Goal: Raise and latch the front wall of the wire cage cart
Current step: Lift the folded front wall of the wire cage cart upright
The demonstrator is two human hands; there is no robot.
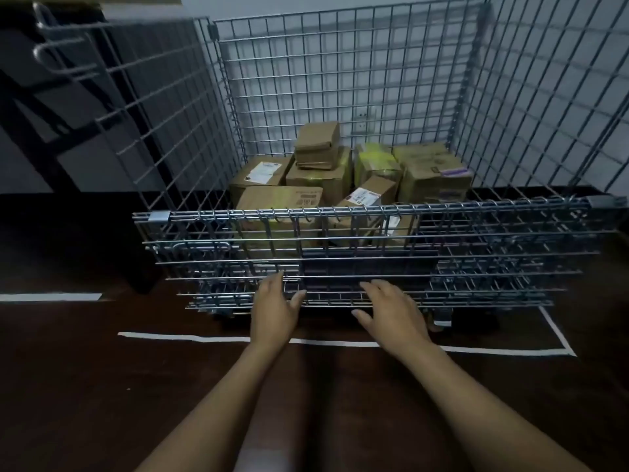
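The wire cage cart (340,80) stands in front of me with its back and side walls upright. Its front wall (459,264) hangs folded down from a hinge rail at mid height, flat against the lower front. My left hand (274,310) is spread open near the wall's bottom edge, left of the middle, fingertips at the wires. My right hand (391,310) is open too, a little to the right, fingers reaching toward the same bottom edge. Neither hand grips a wire.
Several cardboard boxes (306,185) lie inside the cart. White tape lines (340,342) mark the dark floor around the cart. A dark frame (68,107) stands to the left, beside the cart's left wall. A pale wall is behind.
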